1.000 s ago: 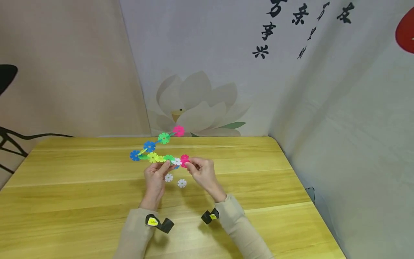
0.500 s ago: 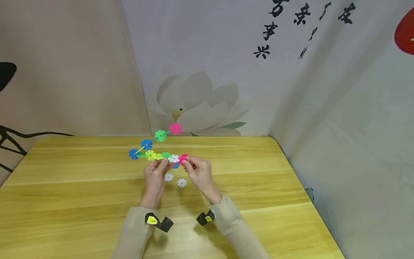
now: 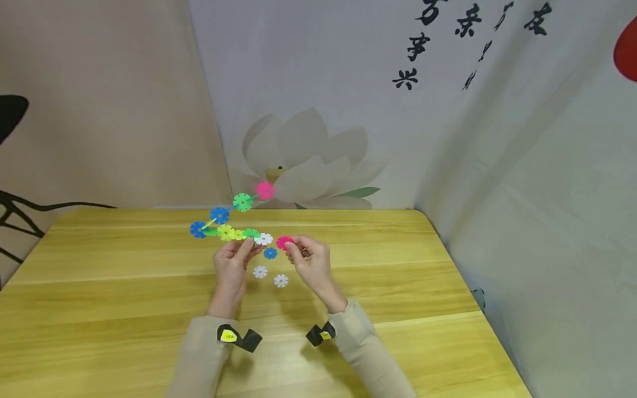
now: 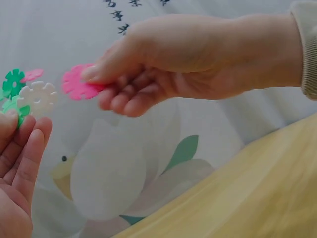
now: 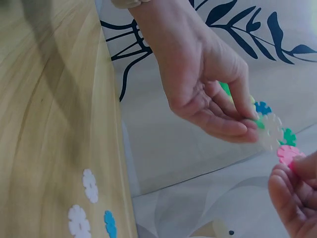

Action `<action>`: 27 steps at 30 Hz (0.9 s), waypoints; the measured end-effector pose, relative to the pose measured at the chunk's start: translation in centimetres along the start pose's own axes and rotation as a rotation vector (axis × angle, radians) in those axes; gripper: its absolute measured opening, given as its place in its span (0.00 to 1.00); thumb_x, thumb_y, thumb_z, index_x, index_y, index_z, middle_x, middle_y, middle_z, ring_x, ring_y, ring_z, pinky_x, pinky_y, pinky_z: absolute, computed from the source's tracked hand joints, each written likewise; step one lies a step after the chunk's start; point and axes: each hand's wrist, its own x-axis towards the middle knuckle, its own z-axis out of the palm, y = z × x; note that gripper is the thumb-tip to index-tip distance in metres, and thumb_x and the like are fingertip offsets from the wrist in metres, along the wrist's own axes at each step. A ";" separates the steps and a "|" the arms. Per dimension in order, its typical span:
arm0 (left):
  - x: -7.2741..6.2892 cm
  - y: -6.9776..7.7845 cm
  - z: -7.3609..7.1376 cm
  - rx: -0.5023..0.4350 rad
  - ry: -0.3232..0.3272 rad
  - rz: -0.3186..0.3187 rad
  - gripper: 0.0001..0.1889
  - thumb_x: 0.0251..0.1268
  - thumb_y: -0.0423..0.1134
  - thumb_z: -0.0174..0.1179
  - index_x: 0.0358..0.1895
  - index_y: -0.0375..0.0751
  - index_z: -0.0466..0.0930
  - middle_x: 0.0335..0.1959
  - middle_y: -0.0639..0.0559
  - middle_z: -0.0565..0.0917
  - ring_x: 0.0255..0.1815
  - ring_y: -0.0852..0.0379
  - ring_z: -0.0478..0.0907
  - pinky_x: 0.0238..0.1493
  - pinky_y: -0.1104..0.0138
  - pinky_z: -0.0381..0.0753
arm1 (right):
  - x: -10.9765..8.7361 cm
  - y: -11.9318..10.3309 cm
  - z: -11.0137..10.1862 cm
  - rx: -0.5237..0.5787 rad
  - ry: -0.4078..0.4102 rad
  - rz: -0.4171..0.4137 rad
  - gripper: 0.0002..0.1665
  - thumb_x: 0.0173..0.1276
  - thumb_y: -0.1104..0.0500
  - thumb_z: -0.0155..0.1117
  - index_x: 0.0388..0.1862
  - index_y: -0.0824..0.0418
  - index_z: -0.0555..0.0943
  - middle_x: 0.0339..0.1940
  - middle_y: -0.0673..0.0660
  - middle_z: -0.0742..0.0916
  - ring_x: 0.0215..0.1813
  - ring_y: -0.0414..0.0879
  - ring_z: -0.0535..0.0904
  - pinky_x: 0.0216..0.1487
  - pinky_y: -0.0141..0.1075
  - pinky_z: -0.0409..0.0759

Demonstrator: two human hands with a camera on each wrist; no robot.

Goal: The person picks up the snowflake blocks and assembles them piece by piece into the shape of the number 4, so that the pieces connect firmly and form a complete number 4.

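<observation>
Two white notched plastic discs (image 3: 260, 272) lie on the yellow wood-grain table (image 3: 398, 342), a blue notched disc (image 3: 270, 253) just beyond. Above, the left hand (image 3: 231, 271) pinches a bent, multicoloured chain of interlocked plastic discs (image 3: 225, 232) near its white end disc (image 3: 264, 239); the right hand (image 3: 313, 265) pinches a pink flower-shaped disc (image 3: 284, 243), apart from it. Behind hangs lotus-printed cloth (image 3: 303, 157).

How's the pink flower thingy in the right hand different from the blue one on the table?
Colour: the pink disc is bright pink; the blue disc is blue.
Place: the right hand pinches the pink disc in the air, while the blue disc lies on the table.
Both are round with notched edges, and neither is joined to the chain.
</observation>
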 end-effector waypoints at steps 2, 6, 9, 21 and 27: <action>-0.2 -0.1 0.2 0.013 -0.019 -0.005 0.15 0.62 0.19 0.51 0.26 0.40 0.83 0.24 0.50 0.85 0.26 0.58 0.84 0.37 0.67 0.85 | 0.2 -0.6 0.0 -0.014 -0.010 -0.024 0.04 0.59 0.79 0.59 0.25 0.77 0.78 0.17 0.66 0.81 0.16 0.54 0.76 0.18 0.24 0.78; -0.5 -0.3 0.4 0.016 -0.035 -0.010 0.16 0.62 0.19 0.51 0.26 0.41 0.83 0.25 0.51 0.85 0.27 0.59 0.84 0.38 0.66 0.85 | -0.3 0.9 0.4 -0.034 -0.009 -0.053 0.04 0.59 0.78 0.59 0.26 0.76 0.79 0.16 0.64 0.81 0.15 0.51 0.76 0.17 0.23 0.76; -0.7 -0.3 0.5 0.025 -0.042 -0.011 0.17 0.63 0.19 0.50 0.26 0.42 0.83 0.25 0.52 0.85 0.28 0.60 0.83 0.37 0.67 0.85 | -0.7 2.3 0.5 -0.042 -0.006 -0.059 0.04 0.60 0.76 0.60 0.27 0.74 0.80 0.17 0.62 0.82 0.16 0.49 0.77 0.18 0.22 0.76; -1.4 -0.3 1.2 0.045 -0.034 -0.035 0.18 0.62 0.18 0.49 0.26 0.43 0.83 0.25 0.53 0.84 0.27 0.62 0.82 0.35 0.71 0.85 | -0.9 2.9 -0.6 -0.114 -0.066 -0.193 0.03 0.63 0.72 0.61 0.32 0.72 0.82 0.22 0.60 0.84 0.20 0.43 0.77 0.23 0.19 0.77; -1.5 -0.3 1.4 0.076 0.000 -0.053 0.18 0.62 0.19 0.49 0.25 0.43 0.82 0.23 0.54 0.84 0.25 0.62 0.82 0.34 0.72 0.84 | -1.2 2.9 -0.4 -0.103 -0.048 -0.203 0.06 0.65 0.70 0.60 0.31 0.74 0.81 0.21 0.61 0.83 0.20 0.44 0.78 0.23 0.20 0.77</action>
